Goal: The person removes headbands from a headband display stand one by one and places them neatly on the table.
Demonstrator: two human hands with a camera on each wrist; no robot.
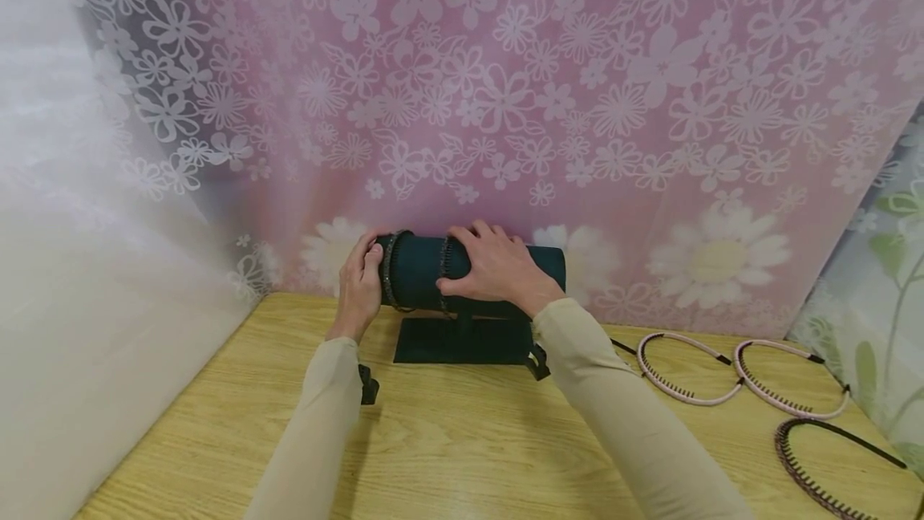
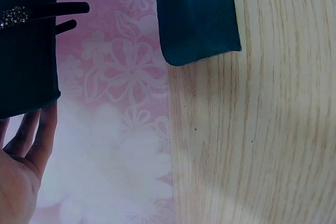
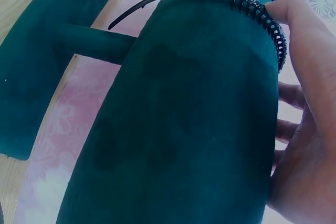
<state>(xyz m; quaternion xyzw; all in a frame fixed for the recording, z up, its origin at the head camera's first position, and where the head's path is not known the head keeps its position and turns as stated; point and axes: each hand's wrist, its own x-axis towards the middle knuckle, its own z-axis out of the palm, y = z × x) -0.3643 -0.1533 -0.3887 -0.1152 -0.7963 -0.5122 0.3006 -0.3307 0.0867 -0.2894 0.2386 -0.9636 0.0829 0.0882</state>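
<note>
A: Noted what at the left hand (image 1: 358,283)?

B: Found the left hand against its own end of the dark teal roll (image 1: 420,263), fingers fairly straight and reaching behind, thumb near the top edge. Logged as touching rather than wrapped. Could not make out the fingertips.

A: Saw anything just beside it?

B: Recorded a glittery first headband (image 1: 391,271), fitted over the roll beside the left thumb. In the left wrist view, saw two black tips jutting past the roll's edge.

A: Checked the right hand (image 1: 496,263)?

B: Observed the right hand spread wide over the roll, thumb tip pressed to a studded, toothed second headband (image 3: 273,29), other fingers over the far side. Placed both roll and second headband between the two hands.

A: Located the support?

B: Traced a post (image 3: 100,44) from the roll to a flat base (image 1: 433,343), below the hands on the wooden table (image 1: 440,440).

A: Logged anything farther off?

B: Listed, well to the right of the right hand, a pink headband (image 1: 707,403), another pink headband (image 1: 823,417) and, closer to the person, a dark headband (image 1: 789,468). Entered a flowered curtain (image 1: 505,103) behind both hands.
</note>
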